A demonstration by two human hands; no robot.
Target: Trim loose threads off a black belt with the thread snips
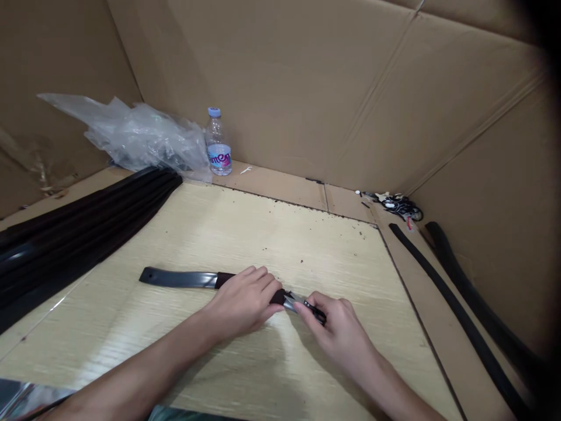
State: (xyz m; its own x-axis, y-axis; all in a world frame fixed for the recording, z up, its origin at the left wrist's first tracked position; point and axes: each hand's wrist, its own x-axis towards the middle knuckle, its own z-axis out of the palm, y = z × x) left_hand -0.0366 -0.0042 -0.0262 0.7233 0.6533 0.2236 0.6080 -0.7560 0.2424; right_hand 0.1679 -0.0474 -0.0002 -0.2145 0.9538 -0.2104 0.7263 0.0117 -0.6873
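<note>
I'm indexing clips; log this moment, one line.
left hand: on dark sleeve; right hand: holding cutter at sleeve's end; metal strip: on board

Silver-grey along the metal strip [179, 279], left of the grip of the left hand [249, 295]; dark brown, nearly black, on the cover [222, 280] within that grip. Just right of it, black on the handle of the snips [318, 316], silver on the blades [293, 300]. Beneath, pale yellow with fine streaks across the tabletop [228, 228]. Beyond the grip, light blue on the bottle cap [214, 111], purple on the lettering of the label [219, 156], plain tan on the cardboard wall [284, 88]. Far left, glossy blackish brown on the stacked strips [87, 228].
</note>
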